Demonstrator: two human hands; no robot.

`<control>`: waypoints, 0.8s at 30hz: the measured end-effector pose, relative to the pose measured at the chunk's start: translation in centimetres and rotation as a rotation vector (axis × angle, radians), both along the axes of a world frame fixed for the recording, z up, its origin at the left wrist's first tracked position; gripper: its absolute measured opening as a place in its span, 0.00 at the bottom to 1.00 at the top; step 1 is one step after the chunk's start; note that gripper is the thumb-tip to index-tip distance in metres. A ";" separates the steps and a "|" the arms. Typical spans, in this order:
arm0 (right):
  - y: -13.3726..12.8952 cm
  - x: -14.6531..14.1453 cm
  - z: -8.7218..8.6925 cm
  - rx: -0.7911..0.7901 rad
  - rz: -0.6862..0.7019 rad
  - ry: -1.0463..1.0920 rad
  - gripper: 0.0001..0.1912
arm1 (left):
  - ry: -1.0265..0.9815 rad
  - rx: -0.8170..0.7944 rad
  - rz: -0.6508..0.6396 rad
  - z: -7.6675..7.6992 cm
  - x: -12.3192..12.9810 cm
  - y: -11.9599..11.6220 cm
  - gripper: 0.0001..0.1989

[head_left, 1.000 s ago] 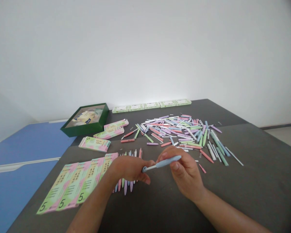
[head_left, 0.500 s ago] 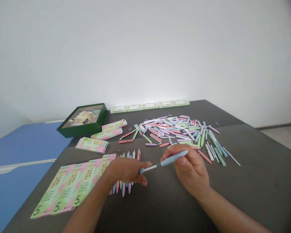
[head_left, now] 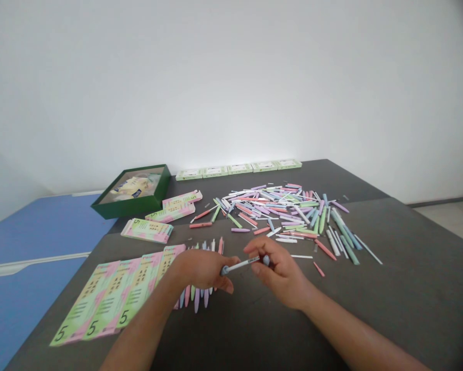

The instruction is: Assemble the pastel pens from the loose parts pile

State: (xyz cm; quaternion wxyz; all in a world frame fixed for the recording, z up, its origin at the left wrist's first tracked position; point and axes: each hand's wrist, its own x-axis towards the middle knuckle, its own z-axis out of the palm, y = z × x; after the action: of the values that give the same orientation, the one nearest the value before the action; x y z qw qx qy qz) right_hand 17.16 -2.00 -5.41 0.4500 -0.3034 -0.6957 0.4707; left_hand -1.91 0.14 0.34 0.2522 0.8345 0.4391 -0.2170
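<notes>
My left hand [head_left: 205, 270] is closed on the blue end piece of a pen, from which a white refill [head_left: 240, 265] with dark print sticks out to the right. My right hand [head_left: 283, 273] has its fingers curled round a blue pen barrel [head_left: 266, 260], of which only a short end shows; the fingers hide the rest. The refill's far end reaches the right fingertips, and I cannot tell whether it touches the barrel. Beneath my left hand lies a row of assembled pens [head_left: 196, 299] in several pastel colours, partly covered by the hand.
A heap of loose pen barrels and refills [head_left: 270, 206] spreads over the dark table [head_left: 370, 309]. Printed pen boxes [head_left: 100, 299] overlap at the left, with more boxes [head_left: 148, 230] behind. A green box [head_left: 126, 208] holds packets. Flat boxes [head_left: 239, 168] line the wall.
My right hand has moved left and down, and the blue barrel in it has turned, showing only an end. More of the refill's printed part is visible. My left hand stays put.
</notes>
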 end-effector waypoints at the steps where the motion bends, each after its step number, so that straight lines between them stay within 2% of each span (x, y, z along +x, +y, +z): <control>1: -0.2 -0.3 -0.1 0.029 0.022 -0.039 0.11 | 0.006 0.005 -0.003 0.1 0.1 0.0 0.22; 6: -0.9 -1.6 0.1 0.098 0.003 -0.002 0.06 | 0.002 -0.006 -0.031 0.5 0.4 0.0 0.18; 12: -0.9 -1.7 0.4 0.191 -0.065 -0.050 0.05 | -0.043 -0.026 -0.035 0.4 0.4 0.0 0.14; 19: -0.9 -1.8 0.3 0.187 -0.062 -0.071 0.04 | -0.053 -0.033 -0.017 0.3 0.6 0.0 0.17; 24: -0.9 -1.9 -0.1 0.163 -0.109 -0.045 0.04 | -0.040 -0.017 -0.014 0.2 0.8 0.1 0.18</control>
State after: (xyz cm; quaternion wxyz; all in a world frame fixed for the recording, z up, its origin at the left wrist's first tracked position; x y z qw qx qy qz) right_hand 15.27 -2.91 -5.49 0.4825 -0.3135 -0.7241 0.3803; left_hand -1.09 0.26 0.58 0.2663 0.8397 0.4262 -0.2058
